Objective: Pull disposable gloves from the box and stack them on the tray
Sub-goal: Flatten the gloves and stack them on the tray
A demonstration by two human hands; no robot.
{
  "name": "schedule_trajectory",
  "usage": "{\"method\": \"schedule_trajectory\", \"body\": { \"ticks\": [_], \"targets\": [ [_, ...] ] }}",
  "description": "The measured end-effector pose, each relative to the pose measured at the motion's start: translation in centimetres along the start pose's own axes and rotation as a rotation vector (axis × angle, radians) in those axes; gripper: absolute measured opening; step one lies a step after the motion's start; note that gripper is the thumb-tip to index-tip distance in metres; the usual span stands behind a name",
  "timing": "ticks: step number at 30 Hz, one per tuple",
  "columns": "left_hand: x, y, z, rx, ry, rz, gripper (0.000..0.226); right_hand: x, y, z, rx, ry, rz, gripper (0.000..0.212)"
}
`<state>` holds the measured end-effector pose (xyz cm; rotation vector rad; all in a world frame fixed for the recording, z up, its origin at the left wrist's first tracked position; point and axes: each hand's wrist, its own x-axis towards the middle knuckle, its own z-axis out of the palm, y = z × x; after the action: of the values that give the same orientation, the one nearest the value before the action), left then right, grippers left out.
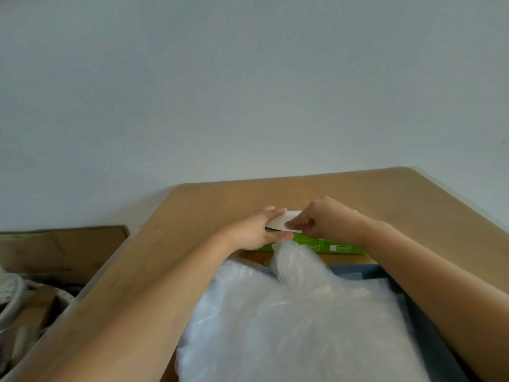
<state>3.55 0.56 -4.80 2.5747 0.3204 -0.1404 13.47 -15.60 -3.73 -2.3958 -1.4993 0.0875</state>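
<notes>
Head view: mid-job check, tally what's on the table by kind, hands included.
Green glove box: 1
Blue-grey tray: 1
Pile of clear disposable gloves on the tray: 1 (single gloves cannot be counted)
Hands: 2, left hand and right hand, both at the box
Total: 5

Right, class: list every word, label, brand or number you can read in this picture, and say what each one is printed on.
No text here can be read.
Green box: small white labels on its near side, too blurred to read.
White flap on top of the box: no print shows.
Clear gloves, blue tray, wooden table: no writing on them.
</notes>
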Motion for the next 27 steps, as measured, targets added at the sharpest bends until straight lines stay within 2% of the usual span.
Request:
{"method": "schedule_trajectory", "body": {
  "ticks": [3, 6, 10, 17, 22, 25, 27],
  "targets": [
    [0.0, 0.2, 0.0, -0.010, -0.003, 0.007, 0.072, 0.6, 0.2, 0.2, -0.094, -0.039, 0.007, 0.029],
    [-0.2, 0.3, 0.0, -0.008, -0.013, 0.002, 0.072, 0.6, 0.6, 0.4, -0.118, 0.016, 0.002, 0.019],
    [-0.5, 0.3, 0.3, 0.000, 0.001, -0.002, 0.069, -0.3, 1.6, 0.0, 0.101, 0.138, 0.001, 0.012],
    [-0.8, 0.3, 0.2, 0.044, 0.002, -0.002, 0.069, -0.7, 1.6, -0.1, 0.213, 0.241, 0.077, 0.014],
    [-0.9, 1.1, -0.1, 0.057, 0.072, -0.008, 0.069, -0.3, 1.9, -0.8, 0.603, 0.308, 0.181, 0.015],
    [-0.8, 2.2, -0.2, -0.027, 0.196, 0.021, 0.052, -0.3, 1.5, -1.0, 0.742, 0.248, 0.158, 0.016],
    [-0.5, 2.7, -0.1, -0.068, 0.241, 0.040, 0.032, -0.3, 1.4, -1.2, 0.619, 0.229, 0.119, 0.015]
  ]
}}
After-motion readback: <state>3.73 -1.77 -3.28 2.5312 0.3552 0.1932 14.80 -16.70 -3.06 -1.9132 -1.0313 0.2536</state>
